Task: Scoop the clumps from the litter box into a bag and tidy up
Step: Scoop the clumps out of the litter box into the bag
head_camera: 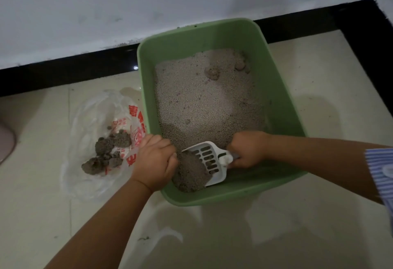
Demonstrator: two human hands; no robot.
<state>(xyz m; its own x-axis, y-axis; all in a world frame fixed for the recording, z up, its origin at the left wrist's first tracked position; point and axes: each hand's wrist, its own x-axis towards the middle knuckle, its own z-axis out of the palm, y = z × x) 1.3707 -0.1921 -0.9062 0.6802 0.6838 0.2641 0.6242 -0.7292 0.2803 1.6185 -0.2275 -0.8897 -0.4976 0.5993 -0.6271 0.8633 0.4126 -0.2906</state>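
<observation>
Litter box [282, 107], green, on tiled floor [276, 226] against the wall. Near corner: left hand [154, 160], fingers curled over the rim, arm reaching in from below. Right hand [247, 148], closed around the handle of a white slotted scoop [209, 160] carrying a large grey clump [190, 173]. Beyond: pale litter with two small clumps. Left: clear plastic bag [95, 132], flat, holding dark clumps [106, 151].

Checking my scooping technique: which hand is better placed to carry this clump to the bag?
Right. The right hand already grips the scoop under the clump; the left hand steadies the litter box.
</observation>
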